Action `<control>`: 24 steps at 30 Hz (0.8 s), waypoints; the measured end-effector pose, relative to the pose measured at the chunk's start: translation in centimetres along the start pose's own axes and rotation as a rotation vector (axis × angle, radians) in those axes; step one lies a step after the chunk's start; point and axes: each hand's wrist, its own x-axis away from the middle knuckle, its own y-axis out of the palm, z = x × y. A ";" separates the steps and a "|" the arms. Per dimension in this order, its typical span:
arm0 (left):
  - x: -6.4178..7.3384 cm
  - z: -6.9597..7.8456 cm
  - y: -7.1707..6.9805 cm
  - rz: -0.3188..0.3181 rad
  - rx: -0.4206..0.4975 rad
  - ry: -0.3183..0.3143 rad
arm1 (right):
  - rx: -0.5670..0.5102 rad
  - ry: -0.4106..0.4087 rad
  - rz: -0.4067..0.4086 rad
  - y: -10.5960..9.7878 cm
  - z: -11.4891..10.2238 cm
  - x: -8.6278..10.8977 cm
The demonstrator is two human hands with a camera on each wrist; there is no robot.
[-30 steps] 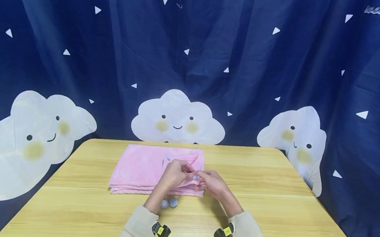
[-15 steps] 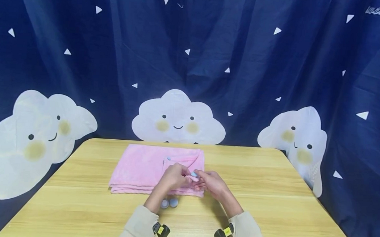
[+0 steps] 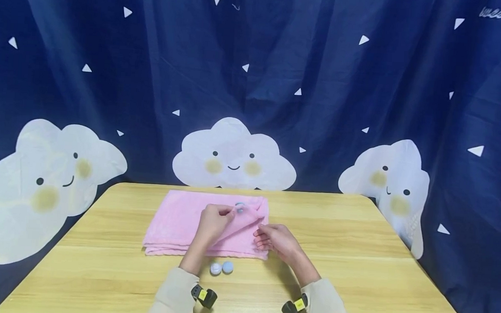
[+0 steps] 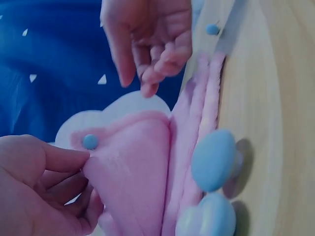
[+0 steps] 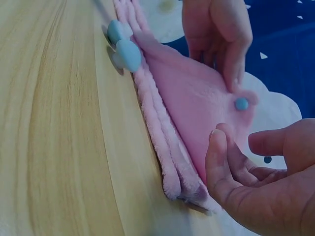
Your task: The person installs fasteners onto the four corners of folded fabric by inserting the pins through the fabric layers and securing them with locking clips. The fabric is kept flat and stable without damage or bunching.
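Note:
A pink fleece blanket (image 3: 177, 219) lies folded on the table. My left hand (image 3: 213, 223) pinches its upper layer near a lifted corner, thumb against fingers. Right beside those fingertips a small blue round button-like fastener (image 4: 90, 142) sits on the pink fabric; the right wrist view shows this blue fastener (image 5: 241, 103) too. My right hand (image 3: 279, 240) hovers at the blanket's right edge. Its fingers are loosely bent, with nothing between them, apart from the raised flap (image 5: 197, 98).
Two mushroom-shaped pieces with blue caps, one cap (image 4: 214, 160) paler underneath, stand on the wooden table (image 3: 333, 286) just in front of the blanket. A small blue round piece (image 4: 212, 29) shows farther along the table. Behind hangs a dark blue curtain (image 3: 322, 108) with clouds.
Both hands were together at the blanket's corner with the blue fastener. My left hand has moved left and away, folding the corner up; my right hand has let go and stayed near its place.

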 end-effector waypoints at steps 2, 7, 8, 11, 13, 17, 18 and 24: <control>-0.3 -0.5 -0.4 0.028 0.029 -0.028 | -0.001 0.000 -0.001 0.0 0.0 0.0; -1.0 -1.9 -1.0 0.060 0.138 -0.116 | -0.004 0.002 0.007 0.0 0.1 -0.2; -1.0 -2.1 -1.1 0.061 0.159 -0.135 | -0.004 0.003 0.010 0.0 0.2 -0.3; -1.2 -2.6 -1.3 0.059 0.198 -0.178 | -0.001 0.005 0.016 0.0 0.1 -0.2; -1.2 -2.7 -1.4 0.045 0.211 -0.198 | 0.001 0.008 0.020 0.1 0.0 -0.2; -1.3 -2.6 -1.5 0.022 0.240 -0.227 | 0.005 0.013 0.027 0.1 -0.1 -0.1; -1.3 -2.6 -1.6 0.019 0.250 -0.234 | 0.006 0.016 0.028 0.1 -0.2 -0.1; -1.3 -2.1 -1.6 0.013 0.270 -0.238 | 0.013 0.012 0.029 0.1 -0.3 0.0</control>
